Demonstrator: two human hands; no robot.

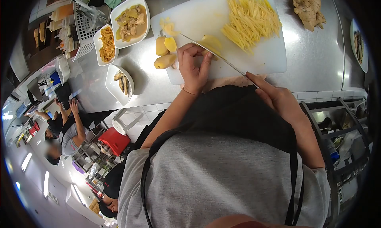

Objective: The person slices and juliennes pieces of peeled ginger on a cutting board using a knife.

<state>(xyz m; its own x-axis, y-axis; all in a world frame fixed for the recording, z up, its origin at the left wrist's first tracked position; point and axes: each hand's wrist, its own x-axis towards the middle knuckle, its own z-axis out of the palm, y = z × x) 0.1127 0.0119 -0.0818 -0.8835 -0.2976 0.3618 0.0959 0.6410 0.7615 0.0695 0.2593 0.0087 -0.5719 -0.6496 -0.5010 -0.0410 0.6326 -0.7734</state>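
Note:
My right hand [276, 99] is wrapped round the handle end of a knife [223, 58], whose long thin blade slants up and left across the white cutting board [194, 13]. Just beside the blade, my left hand [193, 67] has its fingers curled, pressing pale yellow ginger slices [211, 42] onto the board; fingers and blade partly hide them. Thin ginger strips [252, 23] form a pile at the board's upper right. Peeled ginger pieces [165, 61] sit by the left edge, with small scraps [168, 27] above them.
Unpeeled ginger root [307, 7] lies right of the board on the steel counter [317, 65]. To the left stand white bowls of meat stew [131, 21], brown shreds [107, 44] and dark strips [121, 83]. A plate [359, 45] is at far right. Other people [73, 136] work at left.

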